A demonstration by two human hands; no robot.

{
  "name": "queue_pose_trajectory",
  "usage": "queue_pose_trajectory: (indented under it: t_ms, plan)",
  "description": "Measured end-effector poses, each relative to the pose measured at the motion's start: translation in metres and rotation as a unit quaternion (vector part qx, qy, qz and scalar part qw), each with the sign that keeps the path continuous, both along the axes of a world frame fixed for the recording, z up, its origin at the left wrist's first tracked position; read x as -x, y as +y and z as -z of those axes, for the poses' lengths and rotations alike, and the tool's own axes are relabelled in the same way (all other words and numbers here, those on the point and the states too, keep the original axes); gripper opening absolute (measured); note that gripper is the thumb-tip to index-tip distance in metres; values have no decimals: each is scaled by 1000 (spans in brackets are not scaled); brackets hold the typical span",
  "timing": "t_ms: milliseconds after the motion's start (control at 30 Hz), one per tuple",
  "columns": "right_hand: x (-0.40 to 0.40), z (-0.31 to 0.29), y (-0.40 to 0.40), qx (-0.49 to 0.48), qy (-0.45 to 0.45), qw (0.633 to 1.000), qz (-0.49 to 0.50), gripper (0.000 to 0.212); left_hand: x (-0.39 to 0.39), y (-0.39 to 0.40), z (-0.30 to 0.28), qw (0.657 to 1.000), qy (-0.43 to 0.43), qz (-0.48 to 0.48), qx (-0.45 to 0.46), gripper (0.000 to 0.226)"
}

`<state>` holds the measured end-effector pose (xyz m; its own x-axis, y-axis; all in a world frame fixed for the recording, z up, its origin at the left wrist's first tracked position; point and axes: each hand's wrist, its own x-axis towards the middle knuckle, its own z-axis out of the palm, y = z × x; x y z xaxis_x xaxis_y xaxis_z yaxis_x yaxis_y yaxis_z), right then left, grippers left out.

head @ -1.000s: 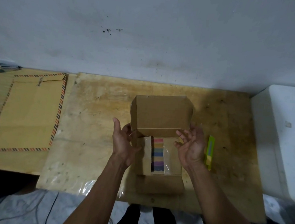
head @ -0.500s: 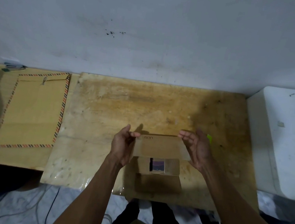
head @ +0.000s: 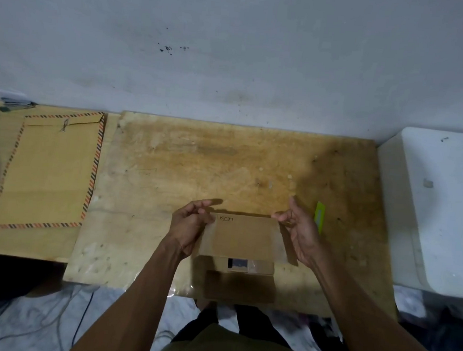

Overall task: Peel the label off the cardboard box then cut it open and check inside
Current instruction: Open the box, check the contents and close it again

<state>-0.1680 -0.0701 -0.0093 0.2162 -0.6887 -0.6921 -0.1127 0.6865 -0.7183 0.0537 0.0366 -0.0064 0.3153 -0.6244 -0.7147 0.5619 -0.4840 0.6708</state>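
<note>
A small brown cardboard box point(head: 243, 238) sits near the front edge of the wooden board point(head: 225, 163). Its lid is folded down almost flat, with handwriting on its far left corner. A narrow gap at the front still shows a dark item inside point(head: 238, 264). My left hand point(head: 189, 224) pinches the lid's far left corner. My right hand point(head: 298, 230) pinches the far right corner, with the fingers curled on the edge. A yellow-green cutter point(head: 319, 220) lies on the board just right of my right hand.
A large brown envelope with a striped border point(head: 50, 172) lies on the left. A white block point(head: 441, 208) stands at the right edge of the board. A grey wall rises behind. Cables point(head: 47, 324) run across the floor below the front edge.
The lid stood upright a second ago, showing a coloured stack inside; both hands have folded it forward and down over the box. Only a thin front gap remains.
</note>
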Motion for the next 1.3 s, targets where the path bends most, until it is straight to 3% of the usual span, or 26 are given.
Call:
queue_pose_trajectory:
  t_ms: [233, 500, 967, 1133, 1200, 1300]
  plan:
    - [3, -5, 5, -24, -9, 997, -77, 50, 3, 2, 2, 999, 20, 10, -27, 41]
    - [12, 6, 13, 42, -8, 996, -76, 47, 0, 11, 6, 999, -13, 28, -10, 61]
    - [22, 14, 21, 143, 67, 964, -216, 42, 3, 27, 8, 973, -139, 183, -11, 40]
    - [11, 15, 26, 193, 118, 959, -171, 17, 11, 15, 5, 980, -160, 118, -33, 17]
    - [4, 13, 27, 211, 126, 959, -138, 11, 12, 9, 1, 977, -181, 110, -23, 24]
    - [2, 13, 23, 214, 125, 961, -119, 20, 7, -2, -5, 974, -198, 109, -10, 41]
